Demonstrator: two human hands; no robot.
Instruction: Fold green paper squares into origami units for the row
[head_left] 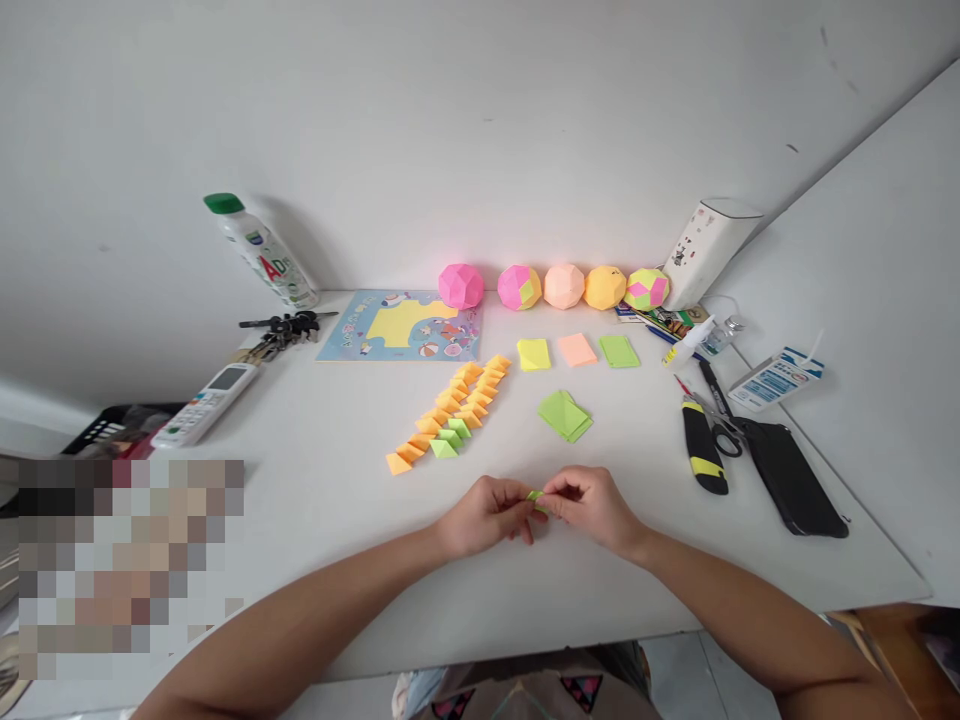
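Note:
Between the fingertips of both hands is a small folded piece of green paper [536, 499], mostly covered by the fingers. My left hand [489, 517] pinches its left side, and my right hand [592, 507] pinches its right side. Just beyond them lies a loose stack of green paper squares [564, 416]. Up and to the left, two slanting rows of folded orange paper units [450, 400] lie on the white table [300, 530], with several green folded units [450, 438] at the near end of the right row.
Yellow [534, 354], peach [577, 350] and green paper pads [619, 351] lie farther back. Several paper balls [564, 286] line the wall beside a picture board [360, 335]. At right are a utility knife [703, 450], scissors [726, 438], a glue bottle [686, 345] and a black pouch [796, 480].

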